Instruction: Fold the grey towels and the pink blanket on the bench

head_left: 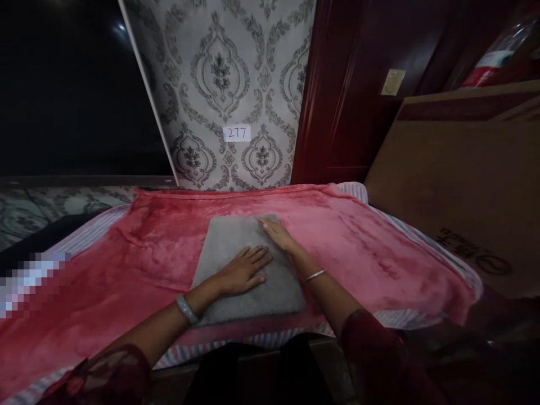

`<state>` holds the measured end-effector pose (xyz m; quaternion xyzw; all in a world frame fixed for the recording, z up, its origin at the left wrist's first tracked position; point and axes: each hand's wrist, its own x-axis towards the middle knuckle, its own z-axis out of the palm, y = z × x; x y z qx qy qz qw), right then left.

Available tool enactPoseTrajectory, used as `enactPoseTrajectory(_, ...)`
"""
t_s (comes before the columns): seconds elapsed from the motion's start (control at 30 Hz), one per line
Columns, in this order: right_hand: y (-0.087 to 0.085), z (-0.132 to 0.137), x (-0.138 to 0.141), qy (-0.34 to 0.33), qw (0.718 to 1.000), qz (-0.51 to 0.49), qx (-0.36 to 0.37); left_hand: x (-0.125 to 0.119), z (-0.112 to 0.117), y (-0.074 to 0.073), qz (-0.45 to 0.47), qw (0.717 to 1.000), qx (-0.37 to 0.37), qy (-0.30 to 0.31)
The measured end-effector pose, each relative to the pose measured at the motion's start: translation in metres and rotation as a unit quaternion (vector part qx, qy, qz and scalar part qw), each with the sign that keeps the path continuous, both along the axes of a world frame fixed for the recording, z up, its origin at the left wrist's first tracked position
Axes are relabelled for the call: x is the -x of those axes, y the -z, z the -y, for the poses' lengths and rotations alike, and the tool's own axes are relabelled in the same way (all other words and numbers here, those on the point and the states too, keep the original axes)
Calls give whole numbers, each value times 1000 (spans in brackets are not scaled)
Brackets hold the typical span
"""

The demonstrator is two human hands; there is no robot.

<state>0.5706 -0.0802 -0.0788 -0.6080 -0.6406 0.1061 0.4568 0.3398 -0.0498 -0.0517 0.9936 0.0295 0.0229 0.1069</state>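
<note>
A grey, plush-looking rectangular piece point(236, 236), folded cloth or a pad, lies flat in front of me; I cannot tell which. My left hand point(244, 270) rests palm down on its middle, fingers spread. Near the far right corner, my right hand point(276, 233) lies on the same grey piece with its fingers stretched out along the edge. Beneath it spreads a pink plush blanket point(358, 253), somewhat wrinkled on the left. A bangle point(187, 309) circles my left wrist, and a thin bracelet point(315, 275) my right.
Striped cloth point(396, 319) shows under the blanket's edges. A large dark screen point(76, 90) stands at the back left. On the right are a cardboard box point(455, 185) and a plastic bottle point(500, 59). Patterned wallpaper bears a paper label point(237, 133) reading 277.
</note>
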Motion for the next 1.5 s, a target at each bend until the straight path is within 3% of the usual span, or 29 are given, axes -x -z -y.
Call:
enactPoseTrajectory(0.1, 16, -13, 4, 2, 997, 56, 60, 3, 1, 9, 2, 1000, -9, 6)
enactPoseTrajectory(0.2, 31, -15, 5, 18, 994, 91, 58, 4, 7, 6, -16, 1000, -11, 18)
enactPoseTrajectory(0.37, 31, -8, 6, 25, 991, 114, 65, 17, 34, -4, -30, 997, 22, 66)
enactPoseTrajectory(0.5, 29, -6, 6, 27, 989, 127, 71, 44, 69, -10, -44, 988, 92, 118)
enactPoseTrajectory(0.6, 29, -6, 5, 29, 988, 131, 75, 63, 91, -21, -54, 967, 186, 163)
enactPoseTrajectory(0.7, 23, -6, 6, 25, 986, 139, 93, 70, 95, -38, -54, 940, 284, 180)
enactPoseTrajectory(0.8, 10, -5, 18, 9, 980, 164, 109, 57, 65, -51, 50, 955, 280, 80)
enactPoseTrajectory(0.93, -1, 1, 48, -44, 970, 220, 90, 14, -16, -52, 157, 968, 192, -41)
enactPoseTrajectory(1.03, 0, 6, 66, -60, 959, 260, 94, -18, -72, -39, 100, 979, 149, -94)
enactPoseTrajectory(1.1, 2, 8, 70, -52, 953, 277, 109, -32, -95, -26, 39, 984, 121, -124)
enactPoseTrajectory(1.27, 2, 6, 68, -54, 952, 278, 112, -40, -110, 1, 14, 983, 107, -150)
enactPoseTrajectory(1.37, -1, 10, 69, -69, 957, 257, 119, -36, -110, 5, 15, 983, 105, -150)
enactPoseTrajectory(1.5, -5, 41, 81, -167, 948, 227, 147, -36, -111, 4, 8, 984, 98, -149)
